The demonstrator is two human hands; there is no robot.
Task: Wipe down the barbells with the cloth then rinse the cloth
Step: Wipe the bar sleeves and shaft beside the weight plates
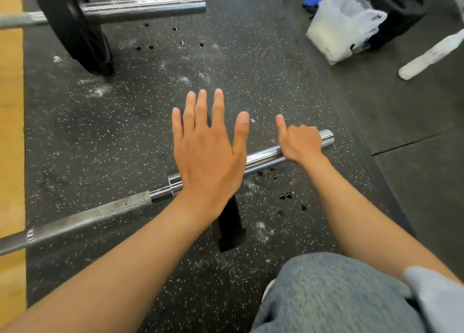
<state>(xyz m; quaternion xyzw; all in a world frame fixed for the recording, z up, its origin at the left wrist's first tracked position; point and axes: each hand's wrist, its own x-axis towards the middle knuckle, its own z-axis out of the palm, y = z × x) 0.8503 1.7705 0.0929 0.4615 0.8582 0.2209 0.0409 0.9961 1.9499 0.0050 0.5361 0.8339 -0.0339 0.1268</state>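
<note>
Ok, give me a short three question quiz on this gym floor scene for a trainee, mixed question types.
1. True or false: the left hand is spread flat with straight fingers above the near barbell.
2. Multiple choice: what is the right hand doing? A) curled over the near barbell's chrome sleeve B) lifting the white plastic bag C) resting on the weight plate
3. Fill in: the far barbell still carries one black weight ____.

Key: 1 true; 2 A; 3 plate.
</note>
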